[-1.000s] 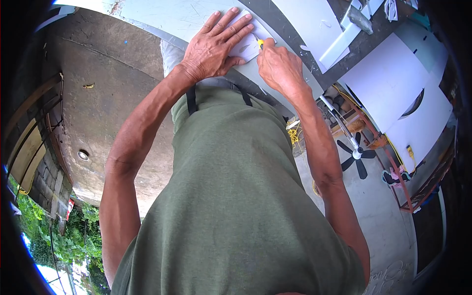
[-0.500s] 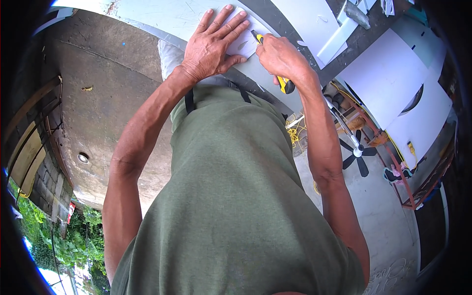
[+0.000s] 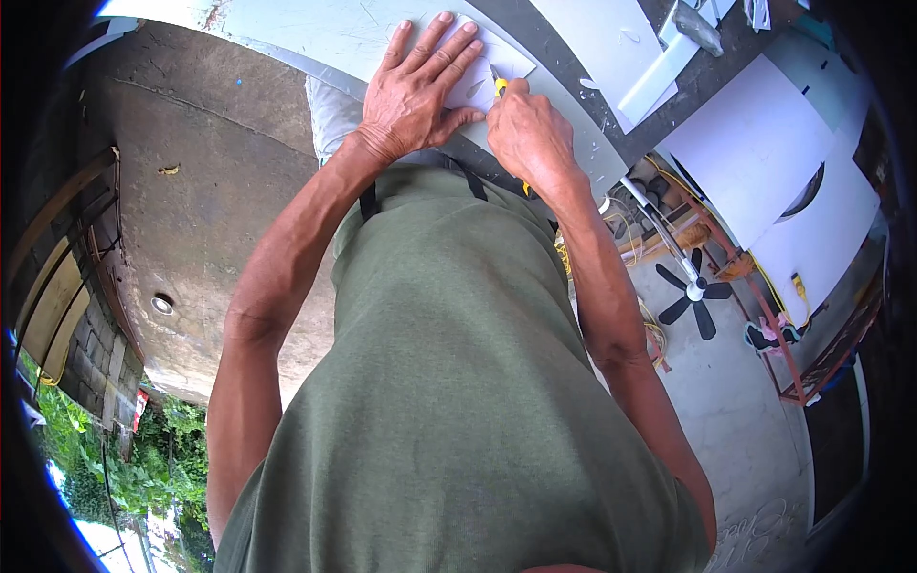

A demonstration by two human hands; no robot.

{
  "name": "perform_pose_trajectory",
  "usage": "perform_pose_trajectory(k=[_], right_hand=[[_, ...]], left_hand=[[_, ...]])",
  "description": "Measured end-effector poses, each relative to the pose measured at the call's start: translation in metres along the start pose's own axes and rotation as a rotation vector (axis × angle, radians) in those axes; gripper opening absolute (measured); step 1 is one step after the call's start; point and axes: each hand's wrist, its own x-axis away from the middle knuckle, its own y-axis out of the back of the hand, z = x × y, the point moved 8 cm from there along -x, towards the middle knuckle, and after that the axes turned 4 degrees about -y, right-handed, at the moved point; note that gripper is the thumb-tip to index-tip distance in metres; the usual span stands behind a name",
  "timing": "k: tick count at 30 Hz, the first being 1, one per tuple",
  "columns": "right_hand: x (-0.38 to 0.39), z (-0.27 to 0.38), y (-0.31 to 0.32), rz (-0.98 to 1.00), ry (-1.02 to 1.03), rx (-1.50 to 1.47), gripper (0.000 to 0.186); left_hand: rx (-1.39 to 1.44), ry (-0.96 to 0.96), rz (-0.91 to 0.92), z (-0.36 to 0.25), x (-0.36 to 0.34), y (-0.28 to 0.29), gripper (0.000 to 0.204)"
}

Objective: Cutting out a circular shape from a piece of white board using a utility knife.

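My left hand (image 3: pixel 411 100) lies spread on a small white sheet (image 3: pixel 516 62) on a pale grey worktop (image 3: pixel 296 38). Its fingertips rest on the sheet, left of a small grey shape or opening in it. My right hand (image 3: pixel 528 134) is closed on a yellow utility knife (image 3: pixel 501 86), the blade angled onto the sheet just right of my left fingers. The back of my hand hides most of the knife's body.
Large white sheets (image 3: pixel 750 153) lie at right below a dark board (image 3: pixel 630 138) holding offcuts and a grey block (image 3: pixel 697 31). A black-bladed fan (image 3: pixel 695 291), yellow cord and a red metal frame (image 3: pixel 788 372) sit below. Concrete (image 3: pixel 191 220) fills the left.
My right hand first went up slightly, then came back down and leftward with the knife, closer to my left hand. My left hand shifted only slightly, staying spread on the sheet.
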Motion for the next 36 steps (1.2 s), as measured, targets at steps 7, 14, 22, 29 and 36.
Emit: perform_pose_trajectory(k=[7,14,22,29,36], right_hand=[[0.0,-0.001,0.0,0.011,-0.04,-0.051,0.035],[-0.003,-0.001,-0.003,-0.052,-0.011,-0.033,0.037],[-0.007,0.001,-0.004,0.019,-0.061,-0.133,0.036],[-0.001,-0.005,-0.001,0.06,-0.129,-0.233,0.039],[0.003,-0.02,0.0,0.135,-0.044,-0.499,0.036]], left_hand=[[0.073,0.012,-0.044,-0.003,0.004,0.001,0.088],[0.02,0.005,0.008,-0.001,-0.001,-0.002,0.086],[0.014,-0.002,-0.01,-0.001,0.001,-0.002,0.086],[-0.011,-0.011,-0.025,-0.001,-0.003,0.001,0.089],[0.107,0.012,-0.103,-0.002,0.0,0.017,0.088]])
